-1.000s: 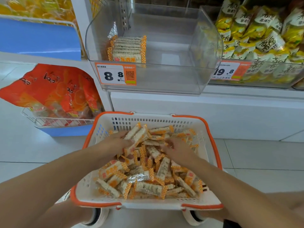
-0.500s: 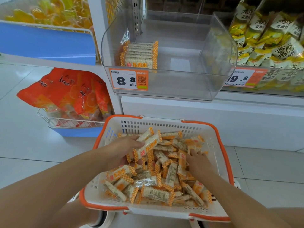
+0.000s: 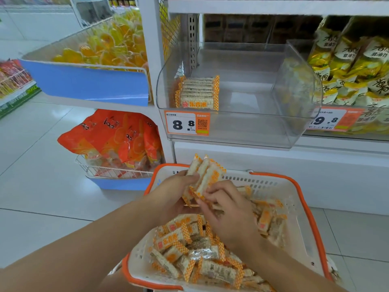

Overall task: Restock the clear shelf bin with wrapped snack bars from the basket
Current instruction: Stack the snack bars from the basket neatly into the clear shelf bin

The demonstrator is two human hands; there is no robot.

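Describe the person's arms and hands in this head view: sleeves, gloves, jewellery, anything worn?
Both forearms are bare up to the frame edge, with no sleeves in view. The left hand and right hand wear no gloves. No watch, bracelet or ring shows on the visible sides. Short, unpainted nails; no markings seen.

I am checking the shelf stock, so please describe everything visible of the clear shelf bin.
The clear shelf bin looks like transparent plastic, with rounded front corners and a low front wall. It sits on the white shelf above the basket. A price tag reading 8.8 is on its front left. Inside, one neat row of wrapped snack bars stands in the left front corner; the remaining floor is bare. Neither hand touches it.
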